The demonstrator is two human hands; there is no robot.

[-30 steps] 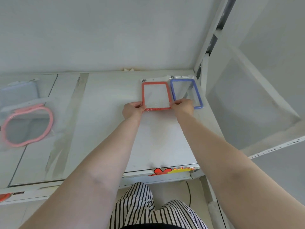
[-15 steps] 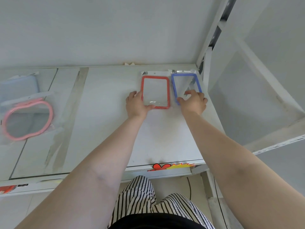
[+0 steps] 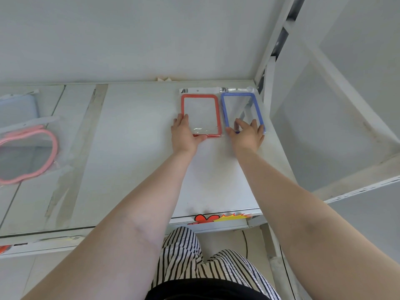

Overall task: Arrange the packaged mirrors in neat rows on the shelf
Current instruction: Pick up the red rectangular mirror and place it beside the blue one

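Note:
Two packaged rectangular mirrors lie flat side by side at the back right of the white shelf. The red-framed mirror is on the left, the blue-framed mirror on the right, close to the shelf's side post. My left hand rests on the red mirror's near left corner, fingers along the left edge and thumb under the bottom edge. My right hand lies with spread fingers on the blue mirror's near end. Both bags' header cards point toward the back wall.
A pink oval-framed mirror in a clear bag lies at the far left of the shelf, with a pale blue package behind it. A metal upright bounds the shelf on the right. A red and yellow sticker marks the front edge.
Both hands held the red mirror's near corners; it slid back level with the blue one. My right hand then shifted onto the blue mirror, and my left stayed at the red corner.

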